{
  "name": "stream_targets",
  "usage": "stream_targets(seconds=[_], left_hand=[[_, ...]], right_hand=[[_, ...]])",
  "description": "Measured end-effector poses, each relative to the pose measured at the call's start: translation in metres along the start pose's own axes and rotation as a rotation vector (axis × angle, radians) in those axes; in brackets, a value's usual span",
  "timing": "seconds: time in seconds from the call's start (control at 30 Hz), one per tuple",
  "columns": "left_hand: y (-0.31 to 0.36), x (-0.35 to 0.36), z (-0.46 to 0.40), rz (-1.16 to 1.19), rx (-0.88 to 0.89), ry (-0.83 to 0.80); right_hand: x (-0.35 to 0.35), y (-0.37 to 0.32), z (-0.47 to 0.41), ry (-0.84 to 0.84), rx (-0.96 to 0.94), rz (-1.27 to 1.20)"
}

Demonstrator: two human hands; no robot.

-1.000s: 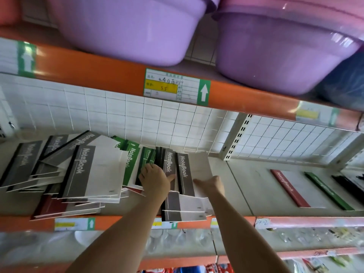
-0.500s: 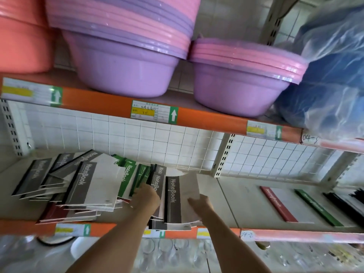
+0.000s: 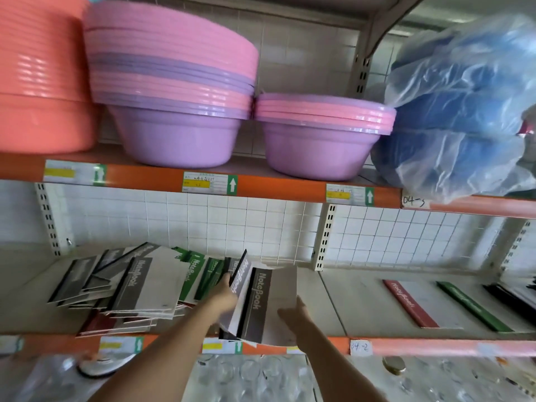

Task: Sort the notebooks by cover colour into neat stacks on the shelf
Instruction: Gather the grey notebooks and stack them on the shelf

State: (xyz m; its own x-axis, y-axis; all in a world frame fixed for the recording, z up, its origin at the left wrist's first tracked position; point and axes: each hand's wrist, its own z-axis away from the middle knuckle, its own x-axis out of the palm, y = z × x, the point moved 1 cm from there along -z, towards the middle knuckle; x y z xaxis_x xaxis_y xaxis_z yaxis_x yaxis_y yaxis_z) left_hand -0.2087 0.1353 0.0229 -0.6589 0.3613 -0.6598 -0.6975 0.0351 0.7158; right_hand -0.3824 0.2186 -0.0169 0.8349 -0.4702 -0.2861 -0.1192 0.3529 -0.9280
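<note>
A loose heap of notebooks (image 3: 139, 288) with grey, green and dark red spines lies on the left of the middle shelf (image 3: 333, 297). In front of me a small bundle of grey-spined notebooks (image 3: 255, 300) is tilted up on edge. My left hand (image 3: 224, 294) grips its left side, fingers curled over the spines. My right hand (image 3: 293, 311) presses flat against its white right face. Further right lie a red-spined notebook (image 3: 412, 303), a green-spined notebook (image 3: 472, 306) and black-spined notebooks (image 3: 513, 300), each apart.
The shelf above carries stacked pink and purple basins (image 3: 174, 111), orange basins (image 3: 37, 82) and blue basins wrapped in plastic (image 3: 464, 111). A white wire grid (image 3: 261, 227) backs the middle shelf. Glassware (image 3: 252, 375) sits on the shelf below.
My view has tilted up and back, showing more of the top shelf. Both hands have lifted the grey-spined bundle from lying flat to standing tilted on edge.
</note>
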Motion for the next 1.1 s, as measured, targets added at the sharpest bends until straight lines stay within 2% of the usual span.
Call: stream_targets(seconds=[0.1, 0.3, 0.47, 0.67, 0.9, 1.1], left_hand=[[0.011, 0.013, 0.006, -0.074, 0.016, 0.011], [0.044, 0.051, 0.019, -0.198, 0.063, 0.176], [0.07, 0.1, 0.037, -0.107, 0.142, 0.151], [0.11, 0.16, 0.054, -0.112, 0.209, 0.156], [0.165, 0.229, 0.077, -0.078, 0.224, 0.152], [0.203, 0.27, 0.087, -0.142, 0.198, 0.157]], right_hand=[[-0.023, 0.003, 0.01, 0.087, 0.006, 0.089], [-0.075, 0.019, 0.02, 0.217, 0.033, 0.154], [-0.13, 0.036, 0.026, 0.268, 0.056, 0.167], [-0.216, 0.063, 0.04, 0.312, 0.046, 0.197], [-0.296, 0.09, 0.058, 0.395, 0.061, 0.112], [-0.343, 0.105, 0.053, 0.426, 0.062, 0.067]])
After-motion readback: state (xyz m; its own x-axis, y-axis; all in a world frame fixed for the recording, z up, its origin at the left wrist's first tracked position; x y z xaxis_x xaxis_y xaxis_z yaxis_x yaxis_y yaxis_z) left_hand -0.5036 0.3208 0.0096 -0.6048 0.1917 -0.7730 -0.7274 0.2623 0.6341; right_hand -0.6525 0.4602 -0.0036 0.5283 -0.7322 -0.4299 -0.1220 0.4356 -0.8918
